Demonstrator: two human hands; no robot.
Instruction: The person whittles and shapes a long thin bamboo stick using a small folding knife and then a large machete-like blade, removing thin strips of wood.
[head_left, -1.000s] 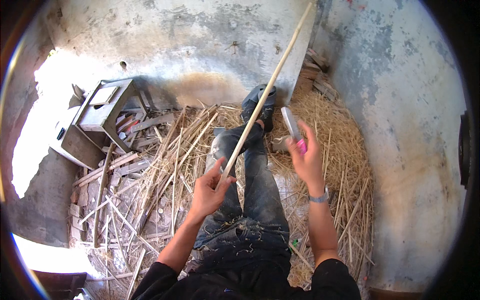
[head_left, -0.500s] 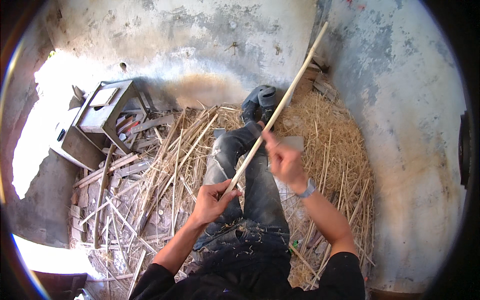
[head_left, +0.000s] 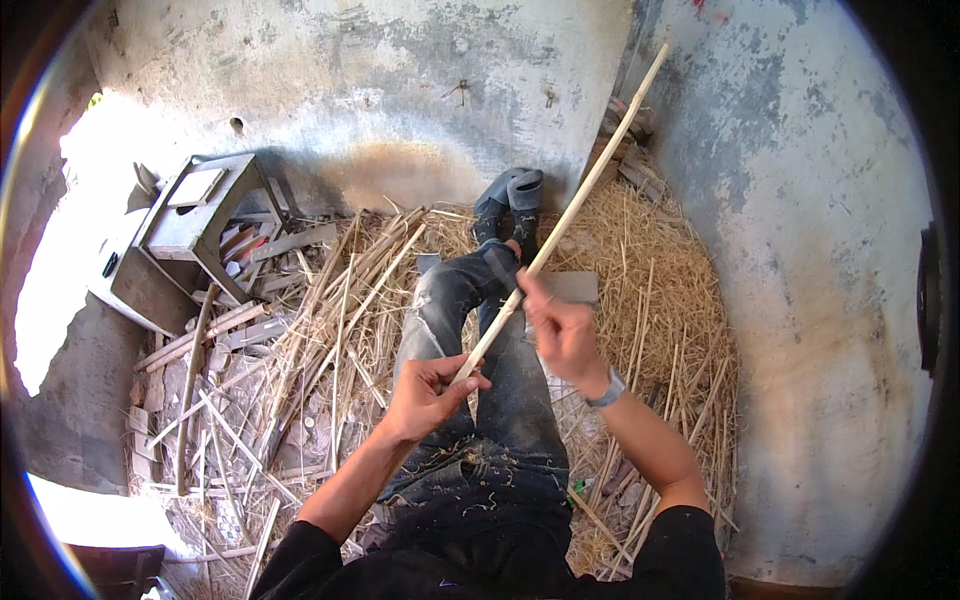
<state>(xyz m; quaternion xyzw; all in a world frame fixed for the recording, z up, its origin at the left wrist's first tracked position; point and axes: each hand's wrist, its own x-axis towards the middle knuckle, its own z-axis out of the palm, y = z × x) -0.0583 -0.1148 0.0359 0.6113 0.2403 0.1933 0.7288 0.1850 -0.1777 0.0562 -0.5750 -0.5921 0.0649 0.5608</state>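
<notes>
I sit on the floor with my legs stretched out, holding a long thin pale stick (head_left: 600,160) that slants from my lap up toward the far right wall. My left hand (head_left: 425,395) grips its near end above my left thigh. My right hand (head_left: 560,330) is closed a little farther up the stick, holding a knife whose flat grey blade (head_left: 575,288) lies against the stick just beyond my fingers. The knife's handle is hidden inside my fist. A watch (head_left: 607,390) sits on my right wrist.
Split cane strips (head_left: 330,300) lie heaped to my left. Loose straw (head_left: 660,310) covers the floor to the right. A grey stool (head_left: 195,215) lies tipped over at the far left. Rough plaster walls (head_left: 800,250) close in behind and on the right. My boots (head_left: 510,195) rest by the back wall.
My right hand, raised apart with the knife a second ago, has come down onto the stick. The stick's far end has swung to the right. My left hand has shifted slightly lower.
</notes>
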